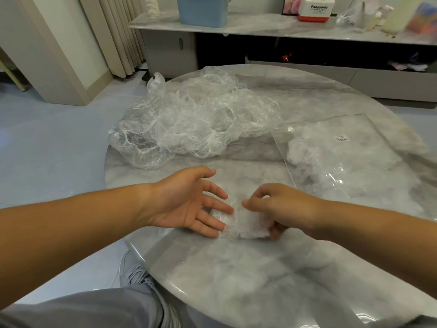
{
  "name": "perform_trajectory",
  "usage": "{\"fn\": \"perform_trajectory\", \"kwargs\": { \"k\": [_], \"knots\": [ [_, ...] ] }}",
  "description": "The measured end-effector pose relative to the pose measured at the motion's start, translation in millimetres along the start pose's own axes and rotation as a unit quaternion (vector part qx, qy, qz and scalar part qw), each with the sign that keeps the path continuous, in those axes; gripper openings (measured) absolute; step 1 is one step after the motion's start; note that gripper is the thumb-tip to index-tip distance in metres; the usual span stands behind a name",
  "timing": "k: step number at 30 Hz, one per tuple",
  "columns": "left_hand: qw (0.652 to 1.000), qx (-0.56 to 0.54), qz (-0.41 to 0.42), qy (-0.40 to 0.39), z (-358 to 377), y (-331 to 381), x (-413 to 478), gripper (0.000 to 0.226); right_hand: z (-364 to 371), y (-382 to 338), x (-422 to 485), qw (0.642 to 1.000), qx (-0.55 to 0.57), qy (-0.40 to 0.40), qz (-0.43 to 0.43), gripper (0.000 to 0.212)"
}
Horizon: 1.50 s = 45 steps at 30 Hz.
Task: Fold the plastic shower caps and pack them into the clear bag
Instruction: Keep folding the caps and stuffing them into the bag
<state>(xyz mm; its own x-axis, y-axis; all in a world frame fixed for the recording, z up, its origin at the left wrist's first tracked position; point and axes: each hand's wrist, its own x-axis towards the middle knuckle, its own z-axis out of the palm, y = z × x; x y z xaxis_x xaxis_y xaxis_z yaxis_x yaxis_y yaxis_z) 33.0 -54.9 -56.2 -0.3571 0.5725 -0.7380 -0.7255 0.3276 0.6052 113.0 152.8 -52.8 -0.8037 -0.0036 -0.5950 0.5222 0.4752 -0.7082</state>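
Presently the folded shower cap (pixel 246 223) lies close to the near-left rim of the table (pixel 260 280), with bare marble between it and the person and a bare strip between it and the pile of unfolded caps (pixel 194 124) behind. The clear bag (pixel 350 157) lies flat to the right, its far-left corner just beside the pile; it holds crumpled white caps and bears a small barcode label. The left hand (pixel 186 204) is released, fingers straight and spread, tips touching the cap's left edge. The right hand (pixel 283 209) is curled over the cap's right side, thumb and fingers pinching the plastic. The tabletop is round, glossy, grey-white marble. Beyond stands a low cabinet (pixel 272 29) bearing a blue bin (pixel 201 10) and a Panasonic box (pixel 315 9), with pleated curtains (pixel 113 31) at left.
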Motion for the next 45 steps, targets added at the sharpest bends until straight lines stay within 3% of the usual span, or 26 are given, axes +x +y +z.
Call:
{"fn": "perform_trajectory", "kwargs": {
  "k": [2, 4, 10, 12, 15, 18, 21, 23, 26, 28, 30, 32, 35, 39, 41, 45],
  "knots": [
    [0.999, -0.03, -0.006, -0.019, -3, -3, 2, 0.062, 0, -5, 1, 0.992, 0.124, -0.017, -0.034, 0.026],
    [0.997, -0.05, -0.008, -0.051, -7, -6, 4, 0.063, 1, -6, -1, 0.983, 0.158, -0.044, -0.083, 0.033],
    [0.995, -0.066, 0.008, -0.081, -8, -10, 4, 0.063, 10, 12, -8, 0.978, -0.086, -0.084, -0.17, 0.038],
    [0.996, -0.04, 0.013, -0.078, -9, -5, -4, 0.058, 10, 11, -9, 0.966, -0.156, -0.096, -0.183, 0.051],
    [0.998, 0.056, 0.025, 0.015, -12, 5, -16, 0.047, 7, 9, -8, 0.947, -0.237, -0.096, -0.193, 0.076],
    [0.982, 0.125, 0.06, 0.128, -17, 4, -17, 0.039, 11, 11, -8, 0.911, -0.321, -0.105, -0.237, 0.074],
    [0.968, 0.214, 0.045, 0.122, -12, -2, -15, 0.051, 15, 17, -7, 0.868, -0.392, -0.113, -0.284, 0.068],
    [0.963, 0.25, 0.037, 0.098, -5, -3, -13, 0.059, 14, 23, -7, 0.859, -0.407, -0.109, -0.29, 0.071],
    [0.963, 0.254, 0.032, 0.079, 4, -4, -8, 0.059, 14, 25, -11, 0.868, -0.383, -0.105, -0.297, 0.071],
    [0.968, 0.236, 0.029, 0.081, 8, -6, -5, 0.055, 13, 23, -14, 0.898, -0.319, -0.12, -0.278, 0.07],
    [0.976, 0.194, 0.032, 0.09, 10, -6, -2, 0.051, 11, 21, -16, 0.954, -0.16, -0.101, -0.235, 0.061],
    [0.986, 0.139, 0.036, 0.089, 10, -5, -1, 0.05, 10, 20, -12, 0.977, -0.014, -0.011, -0.214, 0.031],
    [0.996, 0.058, 0.051, 0.052, 11, -1, -3, 0.052, 2, 19, -4, 0.976, 0.027, 0.107, -0.19, 0.005],
    [0.993, 0.029, 0.112, -0.008, 31, 11, -8, 0.054, -17, 13, -15, 0.98, 0.163, -0.001, -0.11, 0.006],
    [0.986, 0.054, 0.158, -0.027, 44, 20, -9, 0.054, -29, 13, -25, 0.977, 0.18, -0.009, -0.113, 0.004],
    [0.964, 0.102, 0.243, -0.023, 78, 37, -2, 0.047, -75, 24, -48, 0.97, 0.121, 0.138, -0.16, 0.002]
  ]
}}
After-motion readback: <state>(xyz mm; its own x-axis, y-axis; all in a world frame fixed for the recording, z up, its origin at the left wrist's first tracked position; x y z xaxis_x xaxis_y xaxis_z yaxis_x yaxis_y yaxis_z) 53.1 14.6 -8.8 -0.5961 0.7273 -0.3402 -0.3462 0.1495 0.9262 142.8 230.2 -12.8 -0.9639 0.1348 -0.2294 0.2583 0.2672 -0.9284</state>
